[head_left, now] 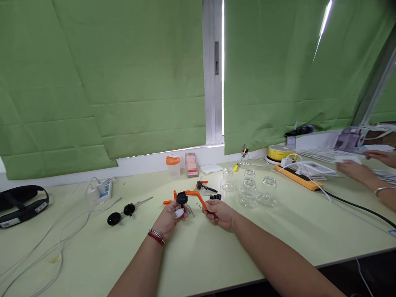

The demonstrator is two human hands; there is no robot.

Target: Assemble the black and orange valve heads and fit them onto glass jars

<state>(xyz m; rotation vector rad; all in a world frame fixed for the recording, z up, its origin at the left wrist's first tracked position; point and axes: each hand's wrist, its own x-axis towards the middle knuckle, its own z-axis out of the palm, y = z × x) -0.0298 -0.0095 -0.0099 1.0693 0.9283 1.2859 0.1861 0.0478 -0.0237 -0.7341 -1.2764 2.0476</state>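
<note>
My left hand is closed around a small device with a black round head and orange arms, held just above the pale green table. My right hand pinches the orange handle of the same device from the right. Loose orange and black parts and thin metal pins lie just behind my hands. Several clear glass cups stand to the right of them.
Two black knobs with a metal rod lie to the left, near white cables and a charger. A black headset sits far left. Another person's hands work at the far right by an orange power strip and a yellow roll.
</note>
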